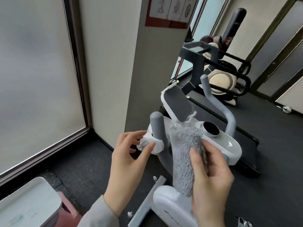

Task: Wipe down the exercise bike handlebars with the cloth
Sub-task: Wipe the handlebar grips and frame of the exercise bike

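A white exercise bike [229, 145] stands below me with two grey padded handlebars: the left one [158, 126] rises just beyond my fingers, the right one [229, 118] curves up farther back. My right hand [211, 181] grips a fluffy grey cloth [185, 154], which hangs over the bike's centre between the bars. My left hand [129, 163] is spread, its fingertips touching a white knob [147, 143] at the base of the left handlebar. A grey screen holder [177, 104] tilts up above the cloth.
A wall column [147, 71] rises right behind the bike. Frosted window panes [36, 79] fill the left. A black treadmill [213, 112] and black rack with round cushions [229, 74] stand behind. A white box [27, 205] sits at bottom left on dark carpet.
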A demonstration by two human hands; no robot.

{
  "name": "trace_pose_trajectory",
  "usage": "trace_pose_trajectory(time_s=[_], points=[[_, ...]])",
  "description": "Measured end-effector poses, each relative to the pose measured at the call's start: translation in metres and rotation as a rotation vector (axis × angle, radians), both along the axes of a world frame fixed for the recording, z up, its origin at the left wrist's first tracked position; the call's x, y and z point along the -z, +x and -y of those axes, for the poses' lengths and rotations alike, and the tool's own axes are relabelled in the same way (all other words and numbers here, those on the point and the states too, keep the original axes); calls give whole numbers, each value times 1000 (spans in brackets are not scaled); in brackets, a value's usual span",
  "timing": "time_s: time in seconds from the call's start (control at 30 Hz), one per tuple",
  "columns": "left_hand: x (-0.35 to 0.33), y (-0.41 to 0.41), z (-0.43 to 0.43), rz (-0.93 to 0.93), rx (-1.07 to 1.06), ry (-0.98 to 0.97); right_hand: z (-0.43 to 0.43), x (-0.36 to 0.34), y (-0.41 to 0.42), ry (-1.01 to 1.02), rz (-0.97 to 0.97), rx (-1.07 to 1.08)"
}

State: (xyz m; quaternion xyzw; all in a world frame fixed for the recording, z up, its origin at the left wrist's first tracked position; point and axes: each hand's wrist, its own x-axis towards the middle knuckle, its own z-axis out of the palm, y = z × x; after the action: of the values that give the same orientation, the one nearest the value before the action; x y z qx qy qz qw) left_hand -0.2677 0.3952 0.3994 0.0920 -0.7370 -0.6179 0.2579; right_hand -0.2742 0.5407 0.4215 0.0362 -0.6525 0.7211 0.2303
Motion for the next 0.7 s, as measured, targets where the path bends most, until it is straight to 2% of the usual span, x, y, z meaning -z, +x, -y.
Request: trace_pose_trajectory(time_s=[0.1, 0.17, 0.37, 0.47, 0.6, 0.7], points=[[4, -15, 4, 18, 10, -130, 9, -18, -29, 308, -154, 96], [7, -21, 3, 23, 52, -166, 22, -24, -48, 443, -211, 104], [18, -27, 4, 1, 114, -172, 46, -21, -83, 680, -158, -65], [19, -27, 4, 1, 113, -170, 42, -17, -84, 705, -126, -162], [18, -27, 4, -1, 119, -165, 36, -11, -81, 693, -150, -133], [17, -26, 4, 5, 111, -161, 26, -5, -74, 576, -21, -167]])
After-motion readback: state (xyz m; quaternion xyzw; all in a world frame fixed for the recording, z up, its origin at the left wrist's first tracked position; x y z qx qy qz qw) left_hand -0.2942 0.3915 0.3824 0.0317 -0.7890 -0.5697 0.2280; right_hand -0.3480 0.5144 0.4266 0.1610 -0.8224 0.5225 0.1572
